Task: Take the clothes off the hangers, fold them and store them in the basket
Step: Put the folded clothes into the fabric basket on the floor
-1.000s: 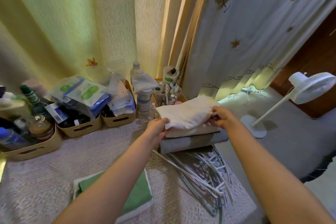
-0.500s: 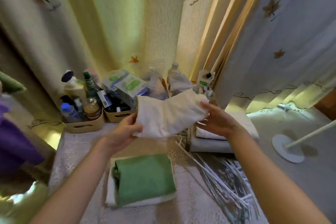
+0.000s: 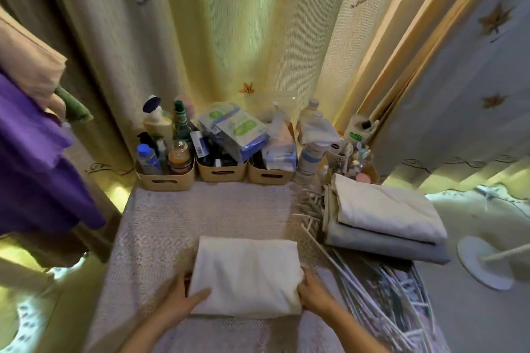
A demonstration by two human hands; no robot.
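The folded cream cotton garment [image 3: 246, 275] is now lying on the lace-covered surface [image 3: 200, 209], left of the stack of folded cream and grey clothes [image 3: 384, 218] it was lifted from a second ago. The left hand [image 3: 183, 299] and right hand [image 3: 314, 294] are each pinching a near corner, grip clamped on the cloth. Half a second earlier it was hanging mid-air above a green folded item, which is hiding now. No laundry basket is showing, so storing is probably still pending.

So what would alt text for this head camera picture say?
Two hands, left and right, hold the sides of a folded cream cloth on a lace-covered table. More folded cloths and white hangers lie to the right.
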